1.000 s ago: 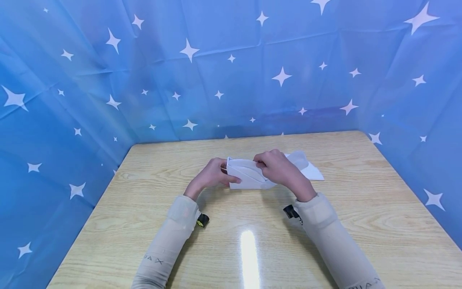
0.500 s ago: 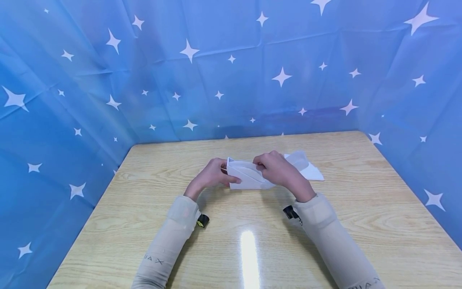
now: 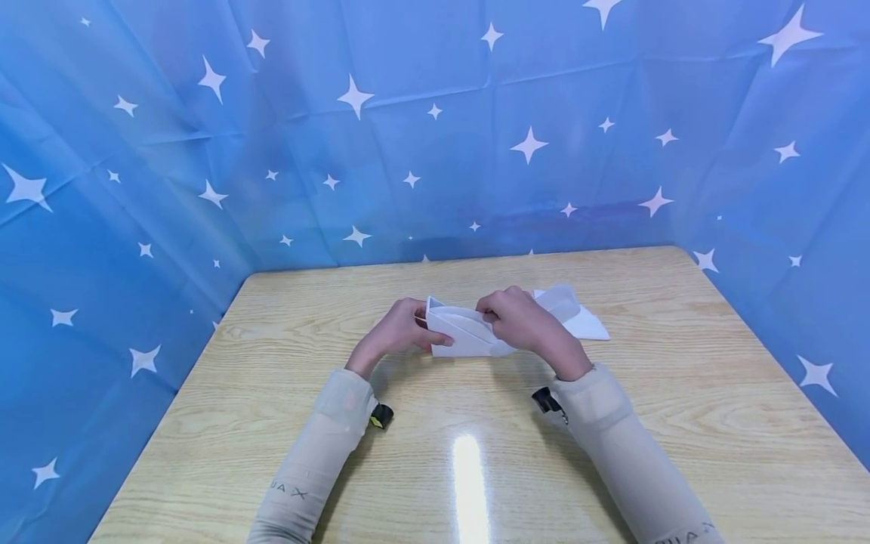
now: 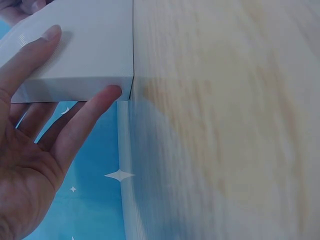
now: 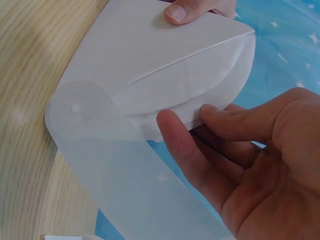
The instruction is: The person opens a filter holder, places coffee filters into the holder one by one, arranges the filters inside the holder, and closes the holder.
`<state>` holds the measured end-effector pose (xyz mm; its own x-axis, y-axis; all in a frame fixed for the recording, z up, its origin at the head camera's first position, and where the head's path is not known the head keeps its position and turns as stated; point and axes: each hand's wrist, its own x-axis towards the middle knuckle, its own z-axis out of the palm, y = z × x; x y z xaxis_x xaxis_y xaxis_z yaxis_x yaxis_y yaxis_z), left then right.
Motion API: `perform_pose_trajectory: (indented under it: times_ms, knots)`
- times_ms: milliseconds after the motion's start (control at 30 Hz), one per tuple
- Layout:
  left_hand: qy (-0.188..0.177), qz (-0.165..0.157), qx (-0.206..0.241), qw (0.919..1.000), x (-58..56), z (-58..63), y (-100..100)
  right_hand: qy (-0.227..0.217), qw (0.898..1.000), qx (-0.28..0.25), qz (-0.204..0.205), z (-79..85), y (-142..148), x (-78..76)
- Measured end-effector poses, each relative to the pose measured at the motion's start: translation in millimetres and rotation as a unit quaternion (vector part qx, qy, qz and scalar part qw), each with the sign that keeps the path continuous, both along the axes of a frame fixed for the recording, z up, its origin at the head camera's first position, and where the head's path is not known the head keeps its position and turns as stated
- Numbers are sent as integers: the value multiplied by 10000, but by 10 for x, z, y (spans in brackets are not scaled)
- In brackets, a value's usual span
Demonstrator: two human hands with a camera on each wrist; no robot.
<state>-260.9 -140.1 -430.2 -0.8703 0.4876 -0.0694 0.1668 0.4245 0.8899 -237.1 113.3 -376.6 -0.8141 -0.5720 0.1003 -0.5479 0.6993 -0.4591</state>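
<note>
A white box-like holder (image 3: 469,345) with a slanted front and a curved rim lies between both hands at the middle of the table. My left hand (image 3: 402,325) grips its left end, the thumb on the broad face and a fingertip against the end wall (image 4: 65,88). At the other side my right hand (image 3: 522,317) pinches the curved edge between thumb and fingers. A translucent rounded strip (image 5: 125,175) overlaps the holder's corner beside a small round spot. Behind the right hand lies a flat white piece (image 3: 590,327), partly hidden.
The light wooden table (image 3: 272,423) has a bright light reflection near its front. A blue curtain with white stars (image 3: 435,151) surrounds the back and sides. Small black devices sit at both wrists, the left one (image 3: 382,415) and the right one (image 3: 545,400).
The right hand shifts very slightly at the curved edge. Both hands keep hold of the white holder, which stays in nearly the same place.
</note>
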Motion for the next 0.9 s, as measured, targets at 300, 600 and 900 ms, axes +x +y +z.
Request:
perform_pose_trajectory:
  times_ms: [300, 600, 900]
  knots:
    - [-53, -38, 30, 10000, 5, 11, -4, -275, 9996, 59, -8, -15, -30, 17]
    - [-18, -22, 43, 10000, -8, 12, 5, -233, 9997, 81, 15, -19, -29, 30]
    - [-12, -7, 27, 10000, -8, 11, 3, -223, 9996, 128, 95, -31, -37, 29]
